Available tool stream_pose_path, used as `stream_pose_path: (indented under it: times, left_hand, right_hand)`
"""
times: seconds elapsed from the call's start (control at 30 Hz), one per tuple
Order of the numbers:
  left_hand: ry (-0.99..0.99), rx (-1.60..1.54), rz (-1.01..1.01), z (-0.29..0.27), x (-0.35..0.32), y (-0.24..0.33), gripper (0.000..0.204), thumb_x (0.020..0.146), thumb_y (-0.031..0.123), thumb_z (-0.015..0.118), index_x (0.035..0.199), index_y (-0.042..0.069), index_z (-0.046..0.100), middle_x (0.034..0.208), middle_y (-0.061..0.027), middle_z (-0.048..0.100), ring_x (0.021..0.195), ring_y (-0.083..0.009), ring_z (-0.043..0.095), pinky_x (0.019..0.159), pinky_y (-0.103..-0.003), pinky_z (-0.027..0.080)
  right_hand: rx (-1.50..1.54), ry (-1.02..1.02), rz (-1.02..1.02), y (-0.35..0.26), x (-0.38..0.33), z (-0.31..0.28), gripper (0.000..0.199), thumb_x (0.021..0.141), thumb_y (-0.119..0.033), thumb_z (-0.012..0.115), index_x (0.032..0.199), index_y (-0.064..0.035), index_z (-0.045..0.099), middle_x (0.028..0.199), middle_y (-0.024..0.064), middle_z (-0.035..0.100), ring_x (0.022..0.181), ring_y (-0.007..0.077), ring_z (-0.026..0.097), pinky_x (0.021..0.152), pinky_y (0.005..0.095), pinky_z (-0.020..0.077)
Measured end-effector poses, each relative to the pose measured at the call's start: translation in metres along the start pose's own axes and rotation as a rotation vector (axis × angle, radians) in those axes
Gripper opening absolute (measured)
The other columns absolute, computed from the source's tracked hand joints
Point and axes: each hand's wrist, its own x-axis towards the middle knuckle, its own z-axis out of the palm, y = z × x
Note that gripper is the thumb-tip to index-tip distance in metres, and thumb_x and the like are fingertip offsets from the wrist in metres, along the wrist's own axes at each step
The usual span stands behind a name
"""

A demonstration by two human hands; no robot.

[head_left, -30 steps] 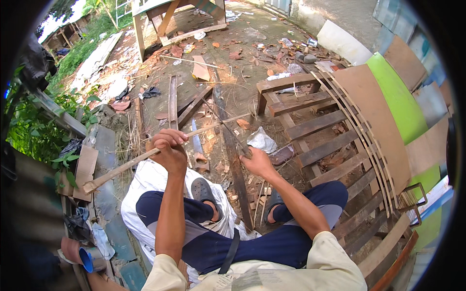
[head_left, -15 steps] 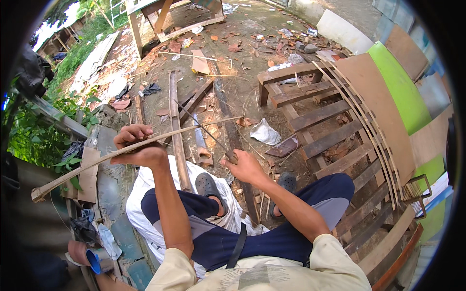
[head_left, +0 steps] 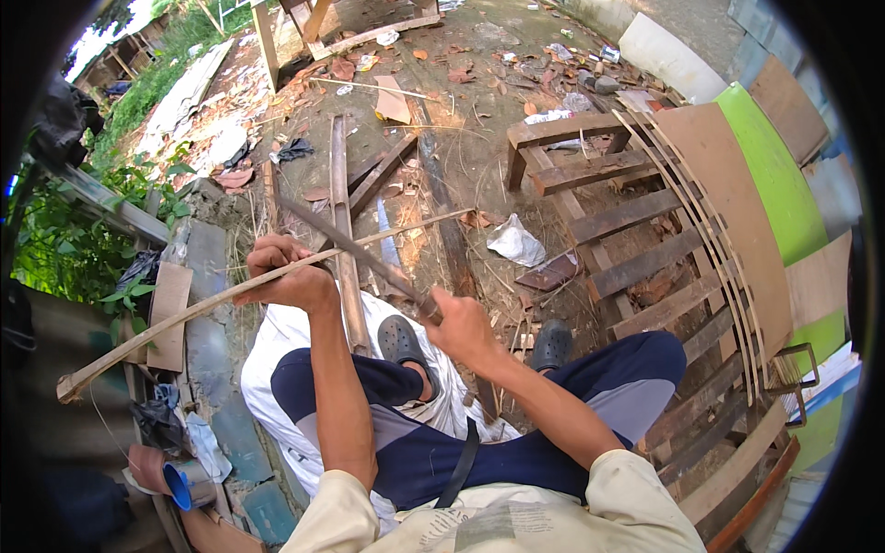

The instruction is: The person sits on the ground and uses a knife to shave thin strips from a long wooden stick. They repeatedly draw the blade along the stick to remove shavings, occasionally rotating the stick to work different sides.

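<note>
Since half-second ago, our left hand (head_left: pixel 286 276) drew bamboo strip (head_left: pixel 221 304) further leftward. Left hand clenched round strip; right hand (head_left: pixel 461 323) grips long knife (head_left: pixel 359 253), blade against strip near left fist. Strip mid-shaving, far end unworked. Beyond: wooden pallet (head_left: pixel 627 221), littered ground.

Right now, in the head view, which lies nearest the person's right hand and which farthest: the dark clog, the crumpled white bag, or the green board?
From the right hand:
1. Dark clog, just to its left, on the person's foot.
2. Crumpled white bag, on the ground ahead, slightly right.
3. Green board, far right, behind the curved slats.
</note>
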Motion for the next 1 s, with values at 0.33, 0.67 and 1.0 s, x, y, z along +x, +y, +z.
stream_pose_path:
  times: [0.33, 0.67, 1.0]
  left_hand:
    - [0.007, 0.003, 0.073, 0.021, -0.006, 0.004, 0.074, 0.091, 0.076, 0.005, 0.063, 0.011, 0.028, 0.053, -0.0033, 0.031, 0.047, -0.0126, 0.031, 0.042, -0.021, 0.026]
    - [0.115, 0.046, 0.056, 0.024, 0.007, 0.012, 0.071, 0.094, 0.073, 0.005, 0.062, 0.013, 0.025, 0.054, -0.0022, 0.027, 0.044, -0.0136, 0.032, 0.041, -0.022, 0.028]
    - [0.123, 0.175, -0.137, 0.034, 0.060, 0.076, 0.071, 0.095, 0.074, 0.012, 0.067, 0.012, 0.033, 0.057, -0.0015, 0.031, 0.049, -0.0136, 0.034, 0.046, -0.025, 0.034]
  right_hand:
    - [0.028, 0.053, 0.060, 0.029, -0.004, 0.000, 0.021, 0.085, -0.021, 0.067, 0.088, -0.0007, 0.064, 0.066, 0.0228, 0.065, 0.064, 0.0394, 0.066, 0.061, 0.0476, 0.0508]
    - [-0.008, -0.046, 0.513, 0.185, 0.036, 0.021, 0.036, 0.080, -0.026, 0.064, 0.102, 0.0024, 0.066, 0.092, 0.0302, 0.068, 0.088, 0.0441, 0.068, 0.079, 0.0495, 0.0539]
    - [-0.062, -0.155, 0.449, 0.137, 0.000, 0.000, 0.038, 0.080, -0.031, 0.068, 0.106, -0.0025, 0.068, 0.081, 0.0272, 0.068, 0.083, 0.0430, 0.068, 0.078, 0.0487, 0.0531]
